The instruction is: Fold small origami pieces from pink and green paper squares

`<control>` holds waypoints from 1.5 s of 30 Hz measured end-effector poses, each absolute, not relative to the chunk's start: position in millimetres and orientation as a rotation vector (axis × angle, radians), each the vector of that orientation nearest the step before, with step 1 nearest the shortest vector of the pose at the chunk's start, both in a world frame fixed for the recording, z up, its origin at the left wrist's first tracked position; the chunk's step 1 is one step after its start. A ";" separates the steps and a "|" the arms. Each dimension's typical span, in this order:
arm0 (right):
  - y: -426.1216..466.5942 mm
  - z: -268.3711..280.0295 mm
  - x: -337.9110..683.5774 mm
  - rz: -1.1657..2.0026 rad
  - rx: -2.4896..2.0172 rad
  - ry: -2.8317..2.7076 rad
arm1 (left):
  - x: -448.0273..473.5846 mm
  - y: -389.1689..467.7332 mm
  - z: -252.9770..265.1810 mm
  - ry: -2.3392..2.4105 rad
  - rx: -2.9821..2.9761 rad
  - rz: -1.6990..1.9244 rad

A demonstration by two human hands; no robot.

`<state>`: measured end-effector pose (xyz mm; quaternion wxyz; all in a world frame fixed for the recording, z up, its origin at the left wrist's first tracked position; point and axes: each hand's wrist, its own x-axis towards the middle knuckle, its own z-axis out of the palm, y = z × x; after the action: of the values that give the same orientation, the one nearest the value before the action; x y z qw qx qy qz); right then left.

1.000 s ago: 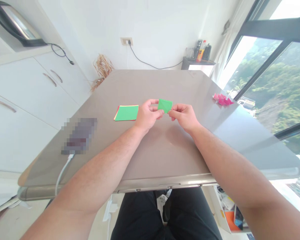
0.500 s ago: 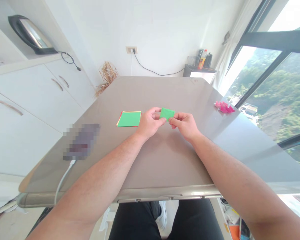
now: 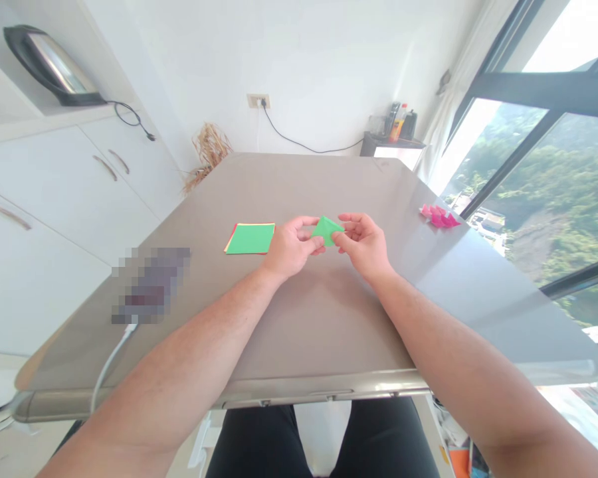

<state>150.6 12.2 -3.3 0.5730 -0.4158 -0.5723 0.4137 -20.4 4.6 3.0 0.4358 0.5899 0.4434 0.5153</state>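
Observation:
A small folded piece of green origami paper point(image 3: 326, 229) is held up between both hands over the middle of the table. Its top edge now comes to a point. My left hand point(image 3: 293, 245) pinches its left side between thumb and fingers. On the right side, my right hand point(image 3: 363, 240) grips it with the thumb in front and the fingers behind. Just left of my left hand lies a stack of square paper point(image 3: 250, 239), green on top, with red and yellow edges showing beneath.
Pink folded paper pieces point(image 3: 439, 216) sit at the table's right edge by the window. A blurred dark device point(image 3: 152, 287) with a white cable point(image 3: 110, 364) lies at the left. Bottles point(image 3: 397, 125) stand on a small cabinet behind the grey table point(image 3: 313, 186).
The green paper has gone from a roughly square outline to a pointed one. The fingers of my right hand have risen and spread behind it. The view has shifted slightly.

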 end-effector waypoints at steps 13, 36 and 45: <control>14.6 -5.9 153.2 0.784 -1.039 -1.447 | -15.0 4.1 3.6 1.007 1.481 1.384; 10.9 1.4 157.4 1.113 -0.902 -1.454 | -13.4 4.6 4.1 1.044 1.324 1.450; 8.9 5.1 157.4 1.135 -0.881 -1.429 | -12.9 5.2 4.9 1.049 1.275 1.487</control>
<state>157.4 8.9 5.1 0.5291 -0.3687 -0.5985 0.4752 -12.9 5.2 4.9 0.4437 0.5143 0.4229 0.5998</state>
